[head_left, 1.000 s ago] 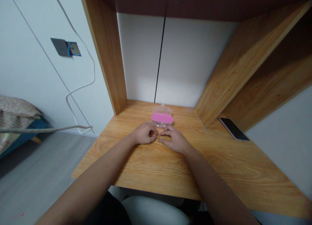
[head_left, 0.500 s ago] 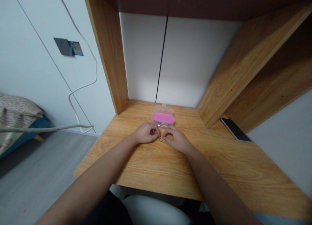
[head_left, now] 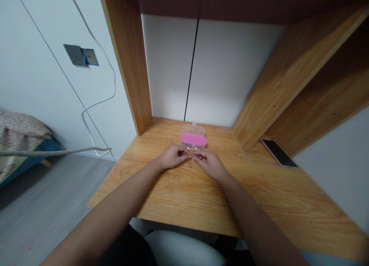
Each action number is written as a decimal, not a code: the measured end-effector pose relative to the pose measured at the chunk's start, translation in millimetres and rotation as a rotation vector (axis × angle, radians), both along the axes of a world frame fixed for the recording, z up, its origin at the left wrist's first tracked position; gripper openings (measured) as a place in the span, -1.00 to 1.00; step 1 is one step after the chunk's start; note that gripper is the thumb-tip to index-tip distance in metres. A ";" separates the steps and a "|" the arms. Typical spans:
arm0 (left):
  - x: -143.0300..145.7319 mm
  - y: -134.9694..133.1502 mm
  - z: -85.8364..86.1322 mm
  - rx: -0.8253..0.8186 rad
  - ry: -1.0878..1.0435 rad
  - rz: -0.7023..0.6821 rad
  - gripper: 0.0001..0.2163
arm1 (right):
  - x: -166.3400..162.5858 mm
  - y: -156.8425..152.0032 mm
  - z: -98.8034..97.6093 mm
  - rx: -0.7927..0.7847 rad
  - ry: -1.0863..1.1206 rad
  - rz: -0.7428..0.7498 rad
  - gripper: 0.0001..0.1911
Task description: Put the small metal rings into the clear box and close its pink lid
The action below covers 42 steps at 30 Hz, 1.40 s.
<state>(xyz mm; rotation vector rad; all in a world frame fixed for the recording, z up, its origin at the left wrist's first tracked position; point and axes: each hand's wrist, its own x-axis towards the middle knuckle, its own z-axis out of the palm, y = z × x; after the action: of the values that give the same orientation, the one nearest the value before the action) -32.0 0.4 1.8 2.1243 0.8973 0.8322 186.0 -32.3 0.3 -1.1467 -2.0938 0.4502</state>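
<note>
My left hand (head_left: 172, 157) and my right hand (head_left: 210, 163) meet fingertip to fingertip over the wooden desk (head_left: 178, 197), both pinched closed. Between the fingertips is something very small that I cannot make out. Just below them two tiny dark rings (head_left: 189, 164) lie on the desk. Right behind the hands stands a small clear plastic box (head_left: 193, 140) with a pink inside and its lid open toward the back.
A dark phone (head_left: 278, 152) lies on the desk's right side under a slanted wooden shelf (head_left: 291, 77). A wooden side panel (head_left: 127, 62) rises at the left. A white cable (head_left: 95, 104) hangs from a wall socket (head_left: 80, 55). A bed (head_left: 17, 143) is far left.
Both hands have drawn closer together and slightly up toward the box, fingertips now touching. The small rings lie just below them on the desk.
</note>
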 end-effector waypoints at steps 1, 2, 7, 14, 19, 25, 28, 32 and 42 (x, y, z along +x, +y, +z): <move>0.2 0.4 -0.6 -0.004 -0.005 -0.005 -0.76 | 0.5 0.6 -0.7 0.020 0.012 0.010 -0.78; 0.4 0.7 -1.2 -0.008 -0.008 -0.008 -0.76 | 1.0 1.0 -1.3 0.035 0.024 0.017 -0.78; 1.7 0.9 -1.8 -0.010 -0.030 -0.010 -0.77 | 1.6 0.3 -0.9 0.057 0.053 0.019 -0.85; 4.7 -0.6 0.3 -0.034 -0.132 0.012 -0.76 | 0.3 -2.6 2.2 0.005 0.113 -0.101 -0.82; 5.6 0.3 -1.9 -0.204 -0.185 0.049 -0.68 | -2.7 -1.0 -3.7 -0.159 0.246 -0.164 -0.77; 7.3 0.8 -1.3 -0.377 -0.340 0.055 -0.63 | -10.2 0.1 0.3 -0.312 0.574 -0.085 -0.68; 7.9 -0.3 1.0 -0.416 -0.396 0.046 -0.64 | -10.6 0.8 3.4 -0.351 0.640 -0.076 -0.65; 8.4 -0.9 2.7 -0.474 -0.469 0.021 -0.65 | -8.8 2.6 3.6 -0.381 0.683 -0.066 -0.62; 6.7 3.1 3.3 -0.496 -0.636 0.057 -0.67 | -5.2 5.8 0.1 -0.477 0.796 -0.068 -0.67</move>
<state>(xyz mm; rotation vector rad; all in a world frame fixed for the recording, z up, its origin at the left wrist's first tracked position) -25.3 3.5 5.1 1.2950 0.7208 1.0923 180.8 -26.6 0.3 -1.0414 -1.2766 1.1942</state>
